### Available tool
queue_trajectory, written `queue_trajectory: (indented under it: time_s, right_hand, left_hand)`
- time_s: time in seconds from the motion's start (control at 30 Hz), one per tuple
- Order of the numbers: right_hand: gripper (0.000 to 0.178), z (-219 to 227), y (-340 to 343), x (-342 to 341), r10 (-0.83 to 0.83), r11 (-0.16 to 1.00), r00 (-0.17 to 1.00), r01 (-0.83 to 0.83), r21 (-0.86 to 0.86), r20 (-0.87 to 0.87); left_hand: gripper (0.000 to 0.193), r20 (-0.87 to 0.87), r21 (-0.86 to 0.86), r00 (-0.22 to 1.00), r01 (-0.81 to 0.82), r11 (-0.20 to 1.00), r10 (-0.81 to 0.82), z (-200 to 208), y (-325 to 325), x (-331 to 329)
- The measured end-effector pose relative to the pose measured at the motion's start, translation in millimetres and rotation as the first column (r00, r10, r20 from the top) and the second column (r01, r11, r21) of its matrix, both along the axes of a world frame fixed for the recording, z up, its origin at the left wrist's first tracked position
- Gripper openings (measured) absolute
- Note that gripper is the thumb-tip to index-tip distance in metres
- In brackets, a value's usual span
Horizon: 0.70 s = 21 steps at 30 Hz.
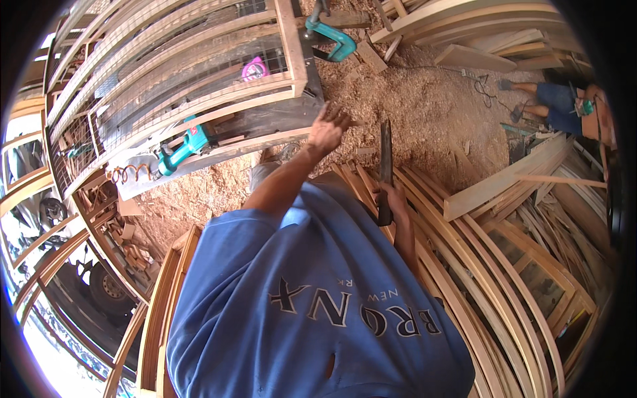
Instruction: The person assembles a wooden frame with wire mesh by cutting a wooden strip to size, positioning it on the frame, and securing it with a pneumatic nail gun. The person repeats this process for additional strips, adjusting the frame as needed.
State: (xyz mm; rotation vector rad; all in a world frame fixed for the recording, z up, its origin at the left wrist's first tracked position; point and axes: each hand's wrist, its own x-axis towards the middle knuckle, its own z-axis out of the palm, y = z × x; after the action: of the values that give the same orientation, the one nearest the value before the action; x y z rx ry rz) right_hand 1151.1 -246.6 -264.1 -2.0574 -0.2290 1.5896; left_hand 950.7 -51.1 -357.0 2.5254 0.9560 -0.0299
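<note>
Both arms show in my head view: the left hand (pixel 328 129) stretches out past the wooden frame (pixel 287 40), the right hand (pixel 398 199) sits lower. The blue shirt (pixel 318 265) partly hides the right forearm, and I can't identify the long dark tool (pixel 386 152). Left fingers spread loosely; right fingers wrap the tool's near end, over wood shavings (pixel 431 113).

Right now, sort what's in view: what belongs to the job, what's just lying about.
Likely in the job:
- dark tool, in the right hand
- wooden frame, near the left hand
- teal power tool, by the frame

Likely just lying about:
- wood shavings
- loose boards
</note>
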Motion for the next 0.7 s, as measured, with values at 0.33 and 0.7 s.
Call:
queue_trajectory:
  time_s: [0.33, 0.7]
  right_hand:
    - [0.027, 43, 38, -5, 0.529, 0.847, 0.799, -0.519, -0.116, 0.286]
    - [0.06, 68, 77, -33, 0.671, 0.698, 0.575, -0.702, -0.138, 0.469]
  left_hand:
    - [0.049, 0.399, 0.01, 0.904, -0.171, 0.985, 0.153, -25, -7, -46]
    - [0.034, 0.231, 0.11, 0.96, -0.187, 0.976, 0.158, 8, 19, -8]
